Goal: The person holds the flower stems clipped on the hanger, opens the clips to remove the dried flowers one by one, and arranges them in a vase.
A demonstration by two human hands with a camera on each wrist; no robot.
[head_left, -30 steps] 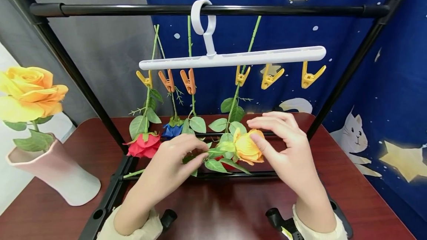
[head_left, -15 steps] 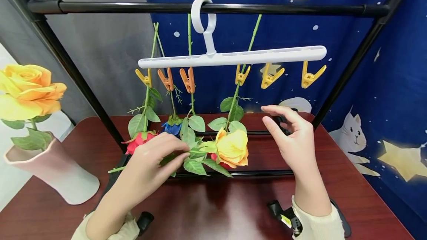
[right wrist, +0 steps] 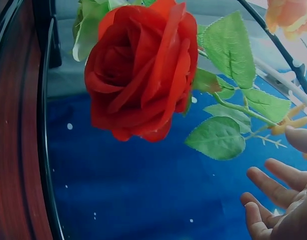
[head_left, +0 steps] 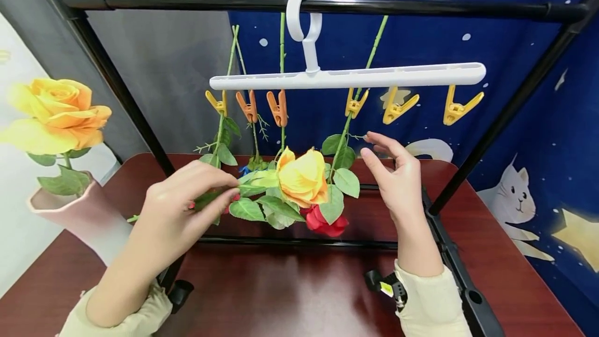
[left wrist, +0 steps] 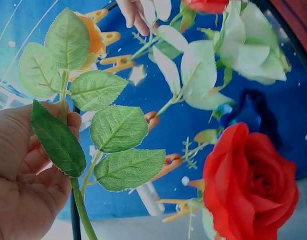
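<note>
Left hand (head_left: 180, 199) pinches the green stem of a yellow rose (head_left: 301, 177) between thumb and curled fingers, holding it roughly level above the dark red table (head_left: 290, 295); the bloom points right, leaves spread beneath it; in the left wrist view the stem and its leaves (left wrist: 116, 130) lie across the palm. Right hand (head_left: 398, 178) is raised just right of the bloom, fingers loosely spread and slightly bent, holding nothing; it stands apart from the petals, fingertips near a leaf of the stem hanging from the fourth clip. White clip hanger (head_left: 348, 76) hangs by its ring from the black rail (head_left: 327, 5); four of its clips hold upside-down stems; the two yellow clips (head_left: 428, 105) at the right end hang free. A red rose (head_left: 325, 222) hangs head-down just below the yellow rose, close in both wrist views. Another yellow rose stands in a pink vase (head_left: 77, 212) at far left.
</note>
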